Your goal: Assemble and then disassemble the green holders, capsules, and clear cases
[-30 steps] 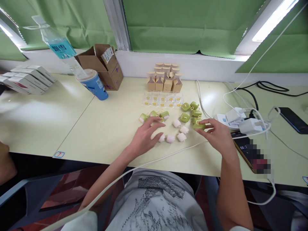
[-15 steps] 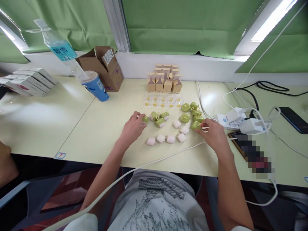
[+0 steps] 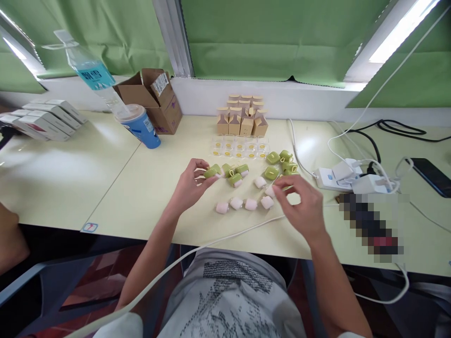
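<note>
My left hand has its thumb and fingers around a small green piece with a pale pink underside, at the left end of a green group. My right hand reaches in from the right, thumb and forefinger closed at a small pale pink block, which they partly cover. Beside the left hand lie several green pieces with pink bottoms, one with a cord loop. More green pieces lie beyond the right hand, some partly hidden by it. Other pale pink blocks form a loose row nearer me.
Behind stand a clear tray with yellow dots and several open small cartons. At left are a blue cup, a bottle and a cardboard box. A power strip and a white cable lie about.
My right hand has moved left from the green pieces to a pale pink block. The green piece at my left hand is tilted up and shows more.
</note>
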Demonstrator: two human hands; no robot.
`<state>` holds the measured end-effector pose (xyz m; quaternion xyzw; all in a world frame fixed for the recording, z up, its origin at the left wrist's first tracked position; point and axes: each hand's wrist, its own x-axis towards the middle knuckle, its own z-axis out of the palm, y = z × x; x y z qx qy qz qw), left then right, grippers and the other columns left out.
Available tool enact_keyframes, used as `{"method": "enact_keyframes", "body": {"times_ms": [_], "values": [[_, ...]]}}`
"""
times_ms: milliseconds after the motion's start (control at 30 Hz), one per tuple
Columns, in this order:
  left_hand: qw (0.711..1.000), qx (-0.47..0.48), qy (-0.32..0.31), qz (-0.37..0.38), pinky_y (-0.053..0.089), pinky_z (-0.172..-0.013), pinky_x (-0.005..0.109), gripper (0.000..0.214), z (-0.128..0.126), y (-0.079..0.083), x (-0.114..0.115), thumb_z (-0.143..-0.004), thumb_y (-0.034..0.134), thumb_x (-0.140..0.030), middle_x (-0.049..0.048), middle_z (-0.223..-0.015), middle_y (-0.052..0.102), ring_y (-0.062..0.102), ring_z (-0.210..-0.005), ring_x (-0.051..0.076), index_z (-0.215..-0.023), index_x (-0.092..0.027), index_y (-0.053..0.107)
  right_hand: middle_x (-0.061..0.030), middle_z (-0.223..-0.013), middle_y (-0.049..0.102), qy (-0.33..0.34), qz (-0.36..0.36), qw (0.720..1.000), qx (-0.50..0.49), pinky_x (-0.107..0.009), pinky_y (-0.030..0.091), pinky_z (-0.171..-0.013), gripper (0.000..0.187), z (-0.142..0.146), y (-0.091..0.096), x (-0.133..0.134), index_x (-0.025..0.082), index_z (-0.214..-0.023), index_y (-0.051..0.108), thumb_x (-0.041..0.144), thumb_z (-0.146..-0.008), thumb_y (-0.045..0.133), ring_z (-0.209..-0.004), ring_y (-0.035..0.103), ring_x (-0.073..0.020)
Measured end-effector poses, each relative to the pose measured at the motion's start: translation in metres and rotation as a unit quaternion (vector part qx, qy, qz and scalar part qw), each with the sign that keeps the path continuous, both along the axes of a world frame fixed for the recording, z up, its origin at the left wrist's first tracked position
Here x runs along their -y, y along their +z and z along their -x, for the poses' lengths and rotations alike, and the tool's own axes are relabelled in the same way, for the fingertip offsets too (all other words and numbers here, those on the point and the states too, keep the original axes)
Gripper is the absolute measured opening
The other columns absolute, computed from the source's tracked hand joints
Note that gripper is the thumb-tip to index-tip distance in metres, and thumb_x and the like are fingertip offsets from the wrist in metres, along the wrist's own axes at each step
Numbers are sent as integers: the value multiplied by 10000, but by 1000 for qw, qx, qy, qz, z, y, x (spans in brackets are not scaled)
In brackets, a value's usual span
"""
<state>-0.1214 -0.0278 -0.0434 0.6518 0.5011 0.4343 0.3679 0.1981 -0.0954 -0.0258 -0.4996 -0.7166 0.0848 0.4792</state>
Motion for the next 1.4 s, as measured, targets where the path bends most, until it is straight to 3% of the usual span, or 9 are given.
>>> {"method": "enact_keyframes", "body": {"times_ms": [100,200,333,467,633,867,1033,1167,1400], "values": [[984,123,-122,43,693,-874,309,574,-22,11,24,-938,914,-454,64,-1301,653,784,-1039,176,-1374,-294,577,-88,-1214,829,104,59,991,-54,-344,736,-762,285,35,-10,8,245,-1316,721,417,-1094,770,-904,829,-204],[964,170,-198,49,720,-974,372,645,-48,10,44,-1023,840,-513,124,-1407,686,790,-1176,236,-1581,-337,569,-103,-1297,832,109,77,988,-78,-368,768,-778,469,54,-19,13,262,-1484,679,481,-1083,785,-996,849,-239],[984,89,-148,-43,703,-1114,449,427,-64,-1,51,-1090,764,-453,140,-1515,699,714,-1402,292,-1489,-303,738,-99,-1350,828,61,41,995,-71,-387,786,-812,397,51,-21,13,283,-1496,729,372,-1109,746,-1090,843,-256],[989,43,-87,-111,760,-1020,411,385,-65,-6,49,-1049,812,-378,148,-1436,690,797,-1233,247,-1407,-237,793,-108,-1384,820,41,-25,999,-12,-426,778,-885,400,47,-23,8,296,-1491,750,201,-1108,683,-1159,830,-272],[993,30,-60,-93,775,-941,337,353,-68,-3,53,-1031,759,-234,110,-1301,827,864,-1047,197,-1381,-188,756,-158,-1376,799,40,-139,986,85,-571,715,-1031,594,60,-34,4,298,-1622,652,68,-1075,635,-1232,779,-335],[992,-10,-44,-118,771,-839,302,301,-69,-2,54,-991,704,-192,90,-1237,874,874,-965,194,-1276,-181,801,-183,-1406,785,42,-158,980,115,-546,709,-1000,802,64,-40,6,302,-1794,447,39,-1072,674,-1228,751,-352],[985,-97,-43,-139,742,-831,313,365,-67,-8,53,-980,638,-146,73,-1169,897,873,-920,210,-1296,-193,815,-199,-1350,801,58,-157,976,141,-531,717,-1004,678,64,-39,6,212,-1713,547,34,-1070,671,-1197,750,-347],[976,-178,-45,-120,676,-766,277,374,-65,-5,54,-993,596,-117,46,-940,879,802,-742,172,-1277,-191,827,-193,-1284,809,61,-155,976,139,-497,727,-945,534,66,-37,6,171,-1597,623,46,-1081,674,-1117,759,-319],[993,-11,-112,-46,702,-831,259,377,-57,4,44,-1077,685,-349,130,-1332,822,810,-1030,186,-1400,-194,802,-148,-1258,782,41,-106,993,23,-422,749,-962,419,62,-36,5,229,-1485,682,113,-1086,730,-1136,793,-269]]}}
